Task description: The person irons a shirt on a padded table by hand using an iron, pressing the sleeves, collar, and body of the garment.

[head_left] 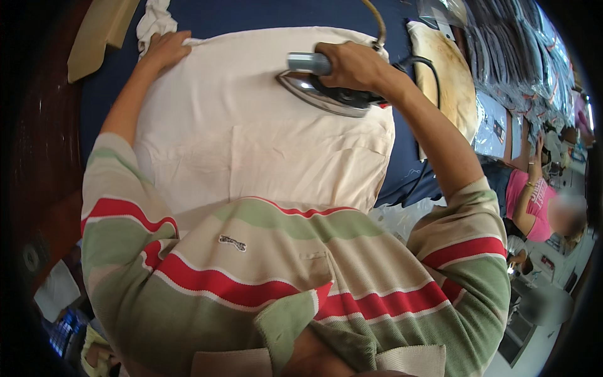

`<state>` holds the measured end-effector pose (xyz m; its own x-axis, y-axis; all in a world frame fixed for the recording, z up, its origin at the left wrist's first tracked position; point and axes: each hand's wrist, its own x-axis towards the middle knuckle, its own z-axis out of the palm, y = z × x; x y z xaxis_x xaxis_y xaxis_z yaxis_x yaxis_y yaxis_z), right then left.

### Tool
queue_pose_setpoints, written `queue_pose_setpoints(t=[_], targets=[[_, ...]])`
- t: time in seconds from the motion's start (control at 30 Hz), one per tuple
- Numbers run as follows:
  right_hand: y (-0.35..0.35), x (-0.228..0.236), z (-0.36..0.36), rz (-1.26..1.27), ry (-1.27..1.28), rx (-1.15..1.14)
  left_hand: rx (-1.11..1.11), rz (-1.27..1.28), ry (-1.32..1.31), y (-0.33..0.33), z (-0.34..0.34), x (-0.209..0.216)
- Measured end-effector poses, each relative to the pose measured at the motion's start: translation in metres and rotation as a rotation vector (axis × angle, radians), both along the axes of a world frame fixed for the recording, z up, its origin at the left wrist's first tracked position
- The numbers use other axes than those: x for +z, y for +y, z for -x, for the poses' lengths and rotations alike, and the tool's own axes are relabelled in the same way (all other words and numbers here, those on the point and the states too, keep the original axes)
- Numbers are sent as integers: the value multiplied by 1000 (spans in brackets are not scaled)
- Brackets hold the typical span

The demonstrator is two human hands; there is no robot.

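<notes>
Pale cream-pink garment is laid out flat on the dark blue table cover, pretty smooth up top but kinda creased lower down, nearer the person. The iron sits over its upper right part: shiny metal base, dark body, chunky grey handle, tip facing left. Right hand has its fingers wrapped round that handle. Left hand is on the garment's top left corner by some bunched cloth; can't tell from here if it's pinching or just resting. Over on the right, clear plastic bags hold folded grey-blue clothes, all piled up.
</notes>
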<state>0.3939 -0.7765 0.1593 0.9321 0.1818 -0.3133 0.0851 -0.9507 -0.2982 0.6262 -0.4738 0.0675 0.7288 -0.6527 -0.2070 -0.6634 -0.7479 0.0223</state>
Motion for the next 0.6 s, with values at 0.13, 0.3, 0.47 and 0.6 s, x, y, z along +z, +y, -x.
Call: queue_pose_setpoints(t=[0.13, 0.3, 0.47, 0.6], targets=[[-52, 8, 30, 9, -62, -221, -33, -46, -160, 10, -4, -12], [-142, 30, 63, 162, -332, -413, -210, -158, -479, 3, 17, 7], [-262, 2, 81, 213, -265, -670, 72, -265, -405, 5, 26, 17], [-311, -1, 82, 157, -130, -836, 463, -66, -114, 13, 11, -2]])
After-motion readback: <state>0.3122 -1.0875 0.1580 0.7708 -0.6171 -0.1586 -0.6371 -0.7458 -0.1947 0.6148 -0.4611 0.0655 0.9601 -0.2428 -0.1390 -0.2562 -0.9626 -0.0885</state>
